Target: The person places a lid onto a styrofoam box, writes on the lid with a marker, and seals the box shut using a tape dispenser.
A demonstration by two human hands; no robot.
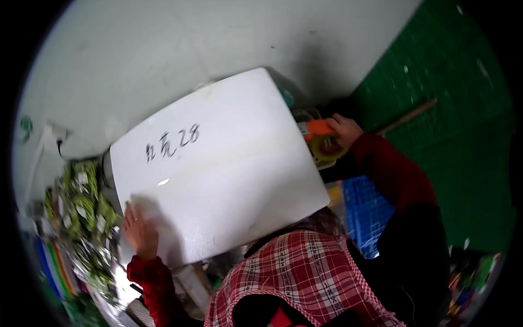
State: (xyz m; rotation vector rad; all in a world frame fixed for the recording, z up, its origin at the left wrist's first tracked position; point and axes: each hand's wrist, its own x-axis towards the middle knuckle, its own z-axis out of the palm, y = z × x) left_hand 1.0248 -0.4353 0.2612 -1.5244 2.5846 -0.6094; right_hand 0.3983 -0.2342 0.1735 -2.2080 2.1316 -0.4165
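A large white foam box (234, 163) with black handwriting and "28" on its top fills the middle of the view, tilted to the camera. My left hand (140, 231) lies on its lower left edge, fingers stretched out. At the right side of the box, my right hand (345, 132) is wrapped round an orange tape dispenser (320, 128). A yellowish roll of tape (328, 148) sits in the dispenser, close against the box's edge. Whether tape is stuck to the side of the box is hidden.
Bagged green vegetables (81, 212) lie at the left, with striped coloured material (54, 267) below them. A blue crate (364, 212) stands under my right arm. A pale wall (163, 49) rises behind the box; a stick (408, 116) lies on the green floor (468, 152).
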